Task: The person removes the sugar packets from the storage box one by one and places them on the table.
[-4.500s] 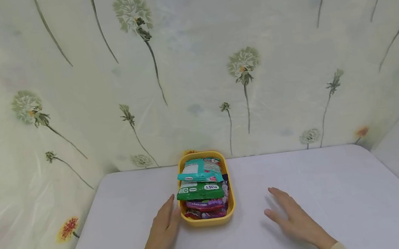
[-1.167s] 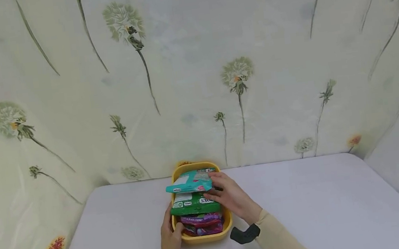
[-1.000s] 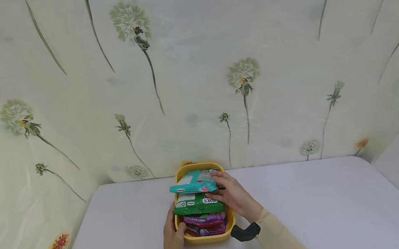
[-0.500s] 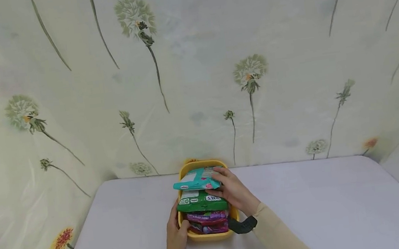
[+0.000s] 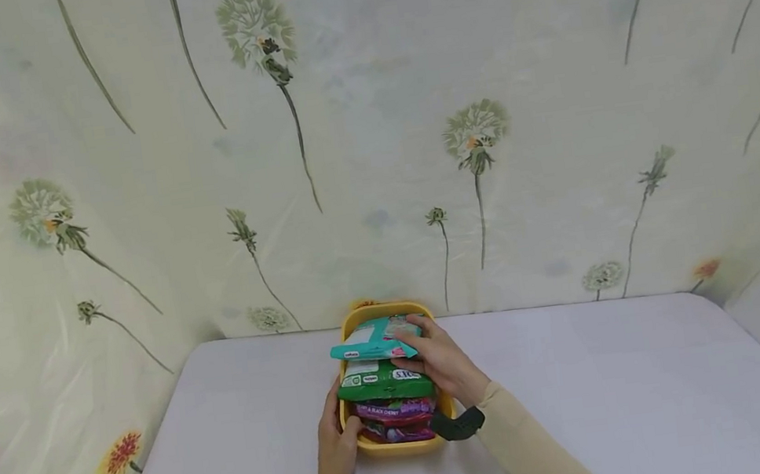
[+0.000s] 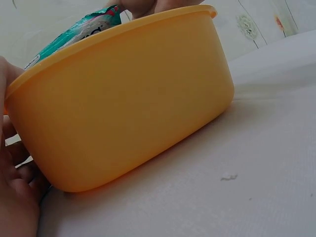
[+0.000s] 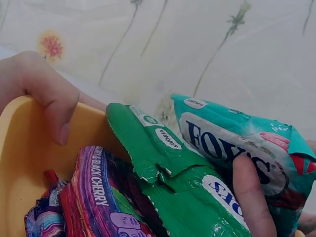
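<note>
A yellow plastic bin (image 5: 395, 448) holds several candy bags. My left hand (image 5: 335, 448) grips the bin's left wall, its thumb hooked over the rim and its fingers outside, as the left wrist view also shows. My right hand (image 5: 446, 359) reaches over the right rim and pinches a teal Fox's bag (image 5: 367, 339) at its right end, the thumb on the printed face in the right wrist view. Nearer me lie a green bag (image 5: 380, 383) and a purple bag (image 5: 392, 409) marked black cherry. Another colourful wrapper (image 7: 47, 215) shows beside it, mostly hidden.
Beneath the bin is a white-covered table (image 5: 262, 433). Just behind the bin hangs a cloth backdrop (image 5: 369, 151) printed with dandelions, which also runs along both sides. A black band (image 5: 457, 423) is on my right wrist, by the bin's near right corner.
Both hands stood apart from the bags earlier. My left hand has since taken hold of the bin, and the right has come left onto the teal bag. Over the last half second little moves.
</note>
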The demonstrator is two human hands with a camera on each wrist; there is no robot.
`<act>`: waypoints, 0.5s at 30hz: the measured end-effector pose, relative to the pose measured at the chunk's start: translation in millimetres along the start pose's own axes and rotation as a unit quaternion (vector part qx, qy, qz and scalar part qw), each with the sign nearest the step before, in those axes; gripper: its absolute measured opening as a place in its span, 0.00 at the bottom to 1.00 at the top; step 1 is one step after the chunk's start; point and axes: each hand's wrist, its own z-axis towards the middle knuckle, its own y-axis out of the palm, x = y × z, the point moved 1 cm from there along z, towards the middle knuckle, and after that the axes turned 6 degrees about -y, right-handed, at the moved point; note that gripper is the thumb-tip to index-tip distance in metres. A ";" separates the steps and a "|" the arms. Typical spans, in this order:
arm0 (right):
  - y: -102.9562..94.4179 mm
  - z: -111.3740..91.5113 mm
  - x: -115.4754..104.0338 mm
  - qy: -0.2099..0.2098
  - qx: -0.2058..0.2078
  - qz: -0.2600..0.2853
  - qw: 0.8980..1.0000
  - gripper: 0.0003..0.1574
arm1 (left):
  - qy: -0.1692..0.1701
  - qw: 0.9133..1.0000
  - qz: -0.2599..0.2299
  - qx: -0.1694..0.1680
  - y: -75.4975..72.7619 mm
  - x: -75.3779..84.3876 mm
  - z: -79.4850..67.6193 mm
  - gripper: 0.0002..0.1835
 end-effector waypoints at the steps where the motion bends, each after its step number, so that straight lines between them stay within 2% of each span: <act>1: 0.4 -0.4 -0.2 0.001 0.000 0.000 1.000 0.40 | 0.000 1.000 0.000 0.001 0.1 -0.2 0.0 0.38; 15: 2.9 -10.2 1.1 -0.036 0.006 -0.018 0.999 0.42 | -0.001 1.000 -0.005 0.001 -0.6 1.0 -1.7 0.38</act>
